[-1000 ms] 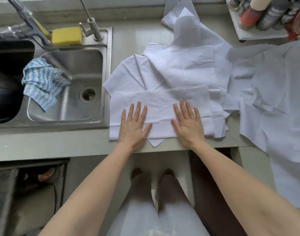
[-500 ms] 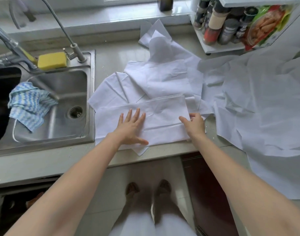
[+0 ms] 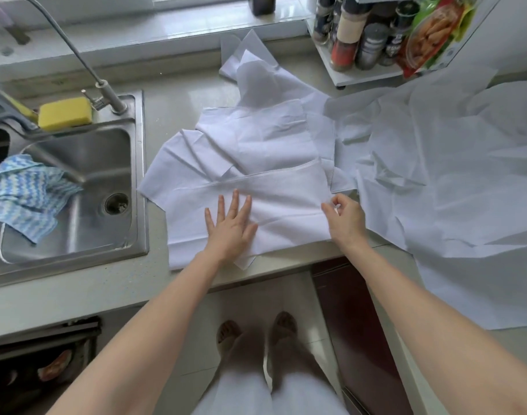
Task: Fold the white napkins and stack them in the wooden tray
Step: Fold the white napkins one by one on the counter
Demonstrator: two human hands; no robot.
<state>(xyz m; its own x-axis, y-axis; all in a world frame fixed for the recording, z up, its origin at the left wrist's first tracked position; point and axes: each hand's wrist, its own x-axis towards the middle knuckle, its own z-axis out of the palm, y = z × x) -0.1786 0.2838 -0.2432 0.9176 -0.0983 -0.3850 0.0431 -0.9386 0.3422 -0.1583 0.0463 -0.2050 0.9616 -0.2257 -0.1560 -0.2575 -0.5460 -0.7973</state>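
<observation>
1. Flat and spread, the left hand (image 3: 230, 227) presses the folded napkin (image 3: 274, 211) onto the counter (image 3: 76, 292), grasping nothing.
2. To its right, the right hand (image 3: 346, 218) pinches the napkin's right edge with curled fingers.
3. Advice: keep the left palm anchoring; carry the pinched edge leftward, aligning corners.
4. Unfolded napkins (image 3: 435, 175) lie behind and rightward; no wooden tray is visible.
</observation>
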